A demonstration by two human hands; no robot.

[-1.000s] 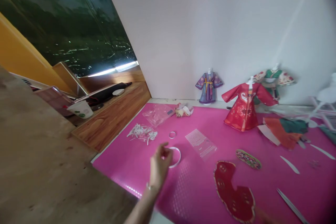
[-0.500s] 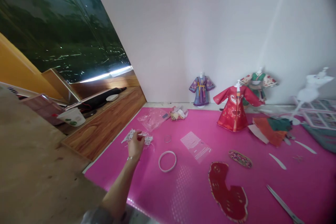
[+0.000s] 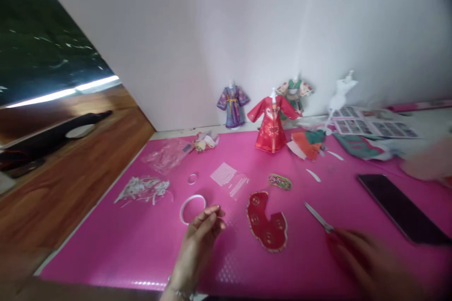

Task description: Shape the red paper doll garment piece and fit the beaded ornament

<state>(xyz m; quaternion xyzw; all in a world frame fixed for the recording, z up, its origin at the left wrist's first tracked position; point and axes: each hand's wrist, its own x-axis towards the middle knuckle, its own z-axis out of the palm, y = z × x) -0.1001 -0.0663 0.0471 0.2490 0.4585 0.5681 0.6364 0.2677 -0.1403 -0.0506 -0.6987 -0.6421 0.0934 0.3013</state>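
Note:
My left hand [image 3: 201, 233] hovers over the pink mat beside a white ring [image 3: 193, 209], its fingers loosely bent and slightly apart, with nothing visible in them. Motion smears my right hand [image 3: 370, 261], which is at the lower right around the red handles of a pair of scissors [image 3: 319, 217]. The blades lie pointing away to the upper left. Between the hands is a red fabric piece [image 3: 263, 221] with gold motifs and a patterned edge. Above it sits a small patterned oval piece [image 3: 280, 182].
White scraps [image 3: 143, 189] lie at the mat's left, near a clear plastic bag [image 3: 165, 156]. A printed transparent sheet [image 3: 229, 178] is mid-mat. Small robes, including a red one [image 3: 271, 124], stand along the wall. A dark phone [image 3: 399, 207] lies right.
My left hand has moved from the white scraps rightward, past the white ring. My right hand has come into view at the scissors. The view has swung right, showing the phone.

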